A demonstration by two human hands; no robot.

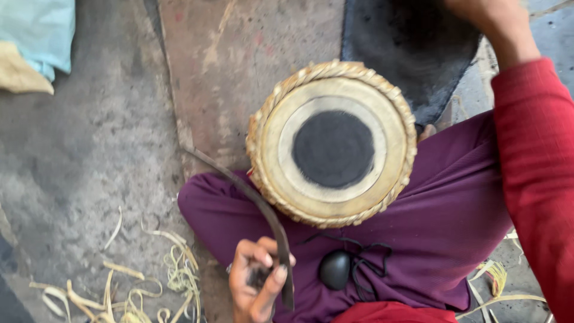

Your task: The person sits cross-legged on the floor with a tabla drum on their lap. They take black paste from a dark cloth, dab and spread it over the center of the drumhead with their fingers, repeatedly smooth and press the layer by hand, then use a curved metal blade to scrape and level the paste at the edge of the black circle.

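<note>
Left hand (257,284) clamped on curved dark strap (251,203) beside round woven-rimmed drum (332,143)

Curved dark strip (257,209) gripped at lower end (tip on floor), crossing lap.

The right hand (487,21) runs off the top edge — its fingers unseen — while the drum (332,143) hides its own body.

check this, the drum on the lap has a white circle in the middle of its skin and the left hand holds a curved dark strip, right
Not quite. The head view shows the circle in the middle of the drum skin is black, ringed by pale skin. The rest holds: the drum sits on the lap and the left hand holds a curved dark strip.
</note>
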